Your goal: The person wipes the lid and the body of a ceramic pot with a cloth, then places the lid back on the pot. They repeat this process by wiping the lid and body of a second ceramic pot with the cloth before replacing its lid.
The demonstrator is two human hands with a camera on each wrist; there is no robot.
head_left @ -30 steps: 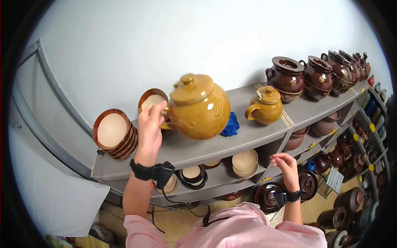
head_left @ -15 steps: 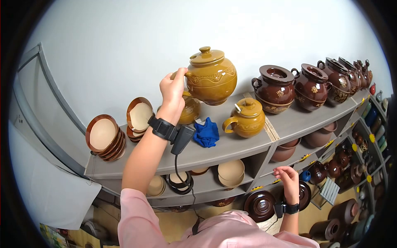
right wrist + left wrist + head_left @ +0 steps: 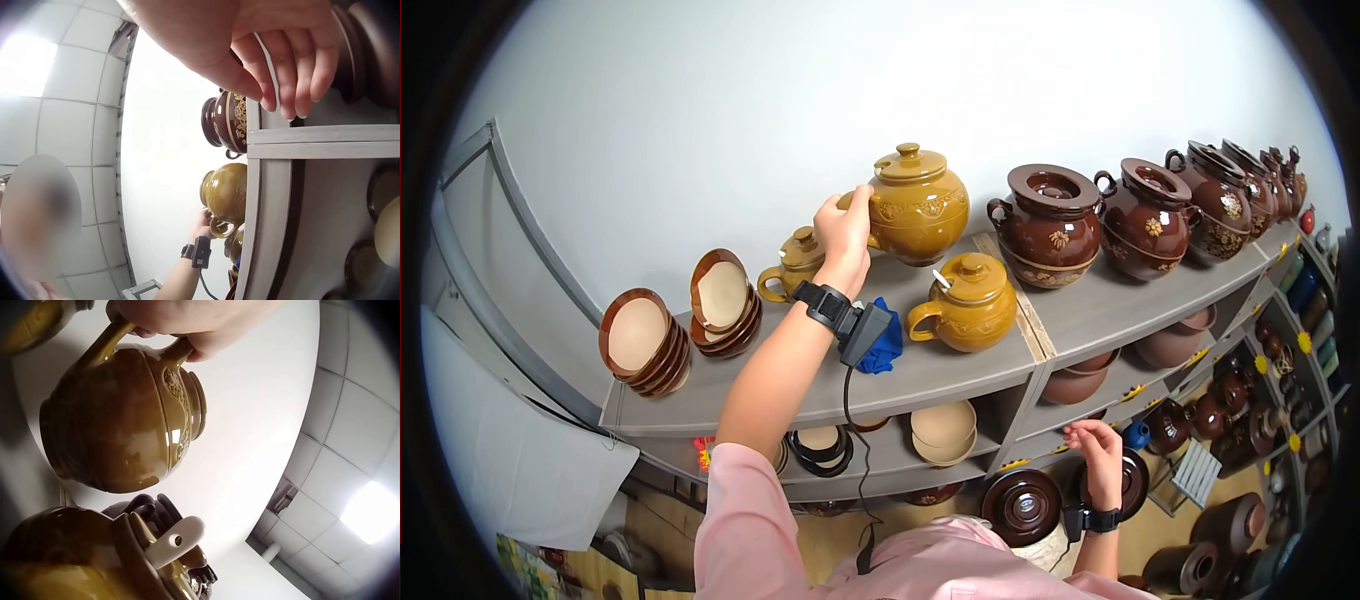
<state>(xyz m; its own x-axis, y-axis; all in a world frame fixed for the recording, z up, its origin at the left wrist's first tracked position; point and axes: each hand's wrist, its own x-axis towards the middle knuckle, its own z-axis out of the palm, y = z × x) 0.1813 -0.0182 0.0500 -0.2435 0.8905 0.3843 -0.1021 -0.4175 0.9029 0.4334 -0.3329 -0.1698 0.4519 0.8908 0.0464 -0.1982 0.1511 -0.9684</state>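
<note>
My left hand (image 3: 843, 235) grips the side handle of a large mustard-glazed lidded pot (image 3: 925, 210), held upright toward the back of the grey shelf by the wall. In the left wrist view the handle (image 3: 106, 344) runs up into the curled fingers. In front of it stands a smaller mustard pot (image 3: 970, 310) with a white spoon handle (image 3: 178, 540) poking out at its lid. Another mustard pot (image 3: 795, 262) is behind the left wrist, partly hidden. My right hand (image 3: 1100, 460) hangs in front of the shelf, fingers loosely bent, holding nothing.
Dark brown lidded jars (image 3: 1050, 235) line the shelf to the right. Stacked brown bowls (image 3: 640, 340) stand at the left end. A crumpled blue cloth (image 3: 885, 345) lies by the left wrist. Pale bowls (image 3: 943, 435) sit on the lower level.
My left hand has carried the large pot from the shelf's left part rightward and back, then lowered it behind the smaller pot. The right hand has stayed in front of the shelf.
</note>
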